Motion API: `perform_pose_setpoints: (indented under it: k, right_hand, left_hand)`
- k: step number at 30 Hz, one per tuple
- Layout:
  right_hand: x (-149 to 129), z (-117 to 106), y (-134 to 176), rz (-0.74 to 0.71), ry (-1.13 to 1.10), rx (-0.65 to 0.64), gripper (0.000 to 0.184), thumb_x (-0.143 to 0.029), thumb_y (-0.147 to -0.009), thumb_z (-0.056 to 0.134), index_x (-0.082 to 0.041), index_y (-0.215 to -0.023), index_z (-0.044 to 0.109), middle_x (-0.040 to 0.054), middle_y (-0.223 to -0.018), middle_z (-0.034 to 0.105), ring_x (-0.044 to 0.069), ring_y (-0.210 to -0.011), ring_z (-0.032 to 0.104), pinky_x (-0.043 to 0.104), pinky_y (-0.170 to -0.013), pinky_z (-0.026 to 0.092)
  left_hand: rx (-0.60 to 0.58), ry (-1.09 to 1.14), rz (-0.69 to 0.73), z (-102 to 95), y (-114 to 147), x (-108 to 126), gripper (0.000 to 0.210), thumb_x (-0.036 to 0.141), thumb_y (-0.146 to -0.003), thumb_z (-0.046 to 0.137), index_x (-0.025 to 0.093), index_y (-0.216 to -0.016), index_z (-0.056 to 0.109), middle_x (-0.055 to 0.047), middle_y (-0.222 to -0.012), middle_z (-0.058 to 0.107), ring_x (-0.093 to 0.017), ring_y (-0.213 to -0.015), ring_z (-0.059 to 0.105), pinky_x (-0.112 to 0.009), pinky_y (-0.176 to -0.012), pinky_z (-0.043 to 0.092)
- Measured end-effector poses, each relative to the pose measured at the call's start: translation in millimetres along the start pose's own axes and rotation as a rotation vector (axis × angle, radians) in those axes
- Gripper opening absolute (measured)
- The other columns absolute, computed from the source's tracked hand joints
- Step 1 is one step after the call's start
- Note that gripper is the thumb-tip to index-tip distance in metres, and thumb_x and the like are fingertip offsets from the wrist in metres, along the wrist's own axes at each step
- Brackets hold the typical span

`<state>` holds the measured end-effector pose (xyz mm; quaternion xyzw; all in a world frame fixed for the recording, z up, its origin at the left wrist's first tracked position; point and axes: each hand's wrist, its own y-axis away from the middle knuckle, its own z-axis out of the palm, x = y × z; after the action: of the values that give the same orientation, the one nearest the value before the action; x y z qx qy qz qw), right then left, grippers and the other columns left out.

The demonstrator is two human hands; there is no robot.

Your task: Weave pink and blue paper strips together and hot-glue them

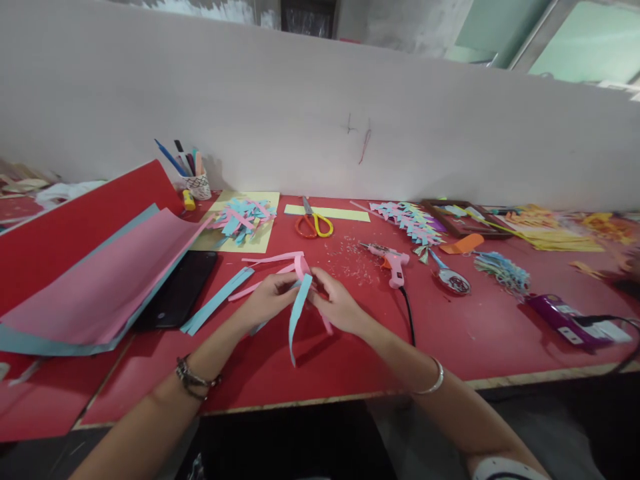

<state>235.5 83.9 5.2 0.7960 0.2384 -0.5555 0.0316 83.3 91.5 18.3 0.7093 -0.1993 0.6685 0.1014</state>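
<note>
In the middle of the red table my left hand and my right hand come together, both closed on paper strips. A blue paper strip hangs down between them, its lower end curling. A pink paper strip loops up over the fingertips, and part of it is hidden by them. Just beyond my left hand lie loose pink strips. Flat blue strips rest to its left. A pink glue gun lies to the right, beyond my right hand.
Scissors and a pile of cut paper pieces lie toward the white partition. Large paper sheets cover a black laptop at left. A paper garland, a spoon and a purple power strip are at right.
</note>
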Motion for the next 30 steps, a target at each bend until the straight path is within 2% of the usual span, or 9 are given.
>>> perform_pose_setpoints:
  k: [3,7,13,17,20,23,25,28,30]
  right_hand:
    - [1.0,-0.3,-0.8,0.08,-0.046,0.023,0.023,-0.028,-0.081,0.043,-0.019,-0.102,0.047,-0.0025,-0.067,0.048,0.008,-0.051,0.044,0.022,-0.054,0.041]
    - [-2.1,-1.8,-1.3,0.14,-0.125,0.04,0.023,-0.033,-0.081,0.043,-0.018,-0.097,0.05,-0.0049,-0.061,0.044,0.006,-0.045,0.037,0.019,-0.047,0.034]
    - [-8.4,-4.5,-0.1,0.155,-0.107,0.053,0.028,-0.042,-0.083,0.039,-0.018,-0.077,0.052,-0.0075,-0.048,0.039,0.005,-0.039,0.037,0.019,-0.045,0.032]
    - [-10.5,-6.0,0.3,0.076,-0.007,0.07,0.037,-0.041,-0.084,0.037,-0.017,-0.059,0.05,-0.0026,-0.052,0.052,0.008,-0.052,0.052,0.021,-0.058,0.04]
    - [-9.3,-5.7,0.1,0.063,0.055,0.079,0.028,-0.034,-0.082,0.041,-0.016,-0.064,0.054,-0.0003,-0.06,0.058,0.01,-0.06,0.056,0.022,-0.063,0.041]
    - [-6.5,-4.1,-0.5,0.055,0.114,0.109,0.014,-0.025,-0.077,0.046,-0.016,-0.079,0.057,0.0009,-0.07,0.061,0.012,-0.066,0.057,0.024,-0.065,0.042]
    - [-5.4,-3.2,-0.9,0.053,0.102,0.123,0.013,-0.022,-0.075,0.047,-0.017,-0.083,0.056,0.0007,-0.072,0.06,0.012,-0.066,0.057,0.024,-0.064,0.043]
    - [-6.1,-3.4,-0.9,0.087,0.033,0.1,0.011,-0.022,-0.077,0.043,-0.018,-0.074,0.052,-0.0024,-0.061,0.055,0.009,-0.053,0.054,0.021,-0.056,0.042]
    - [-7.3,-4.3,-0.7,0.098,0.011,0.092,0.016,-0.024,-0.079,0.041,-0.019,-0.066,0.048,-0.0043,-0.053,0.051,0.008,-0.047,0.051,0.02,-0.052,0.041]
  left_hand:
    - [0.025,0.088,-0.025,0.6,-0.7,0.1,0.017,0.033,-0.066,0.061,0.016,-0.067,0.062,0.003,-0.055,0.053,-0.009,-0.052,0.046,-0.022,-0.052,0.039]
    - [0.051,0.187,-0.056,0.7,-0.5,1.3,0.018,0.035,-0.068,0.062,0.017,-0.071,0.057,0.005,-0.054,0.054,-0.008,-0.046,0.048,-0.021,-0.049,0.039]
    - [0.078,0.233,-0.047,-0.1,-3.1,-1.9,0.022,0.037,-0.067,0.062,0.017,-0.069,0.052,0.005,-0.053,0.055,-0.009,-0.045,0.052,-0.022,-0.048,0.044]
    - [0.155,0.182,-0.072,0.2,-4.2,-2.2,0.02,0.036,-0.068,0.059,0.018,-0.067,0.05,0.006,-0.051,0.054,-0.008,-0.044,0.051,-0.021,-0.047,0.043]
    - [0.173,0.121,-0.081,0.1,-3.3,-1.2,0.02,0.037,-0.069,0.055,0.018,-0.066,0.049,0.007,-0.051,0.054,-0.008,-0.043,0.05,-0.021,-0.048,0.043]
    - [0.117,0.037,-0.068,1.0,-1.6,-0.7,0.022,0.039,-0.07,0.055,0.018,-0.065,0.049,0.006,-0.049,0.053,-0.008,-0.044,0.049,-0.02,-0.048,0.04]
    - [0.078,-0.008,-0.059,2.0,-0.5,-1.2,0.025,0.041,-0.07,0.054,0.017,-0.065,0.05,0.006,-0.05,0.053,-0.008,-0.045,0.049,-0.02,-0.048,0.038]
    - [0.079,-0.032,-0.059,3.1,0.0,-2.9,0.027,0.043,-0.07,0.053,0.017,-0.065,0.05,0.005,-0.052,0.052,-0.008,-0.046,0.047,-0.02,-0.047,0.038]
    - [0.109,-0.038,-0.053,3.3,-0.6,-3.6,0.026,0.042,-0.07,0.052,0.017,-0.064,0.049,0.006,-0.052,0.051,-0.007,-0.046,0.046,-0.02,-0.047,0.037]
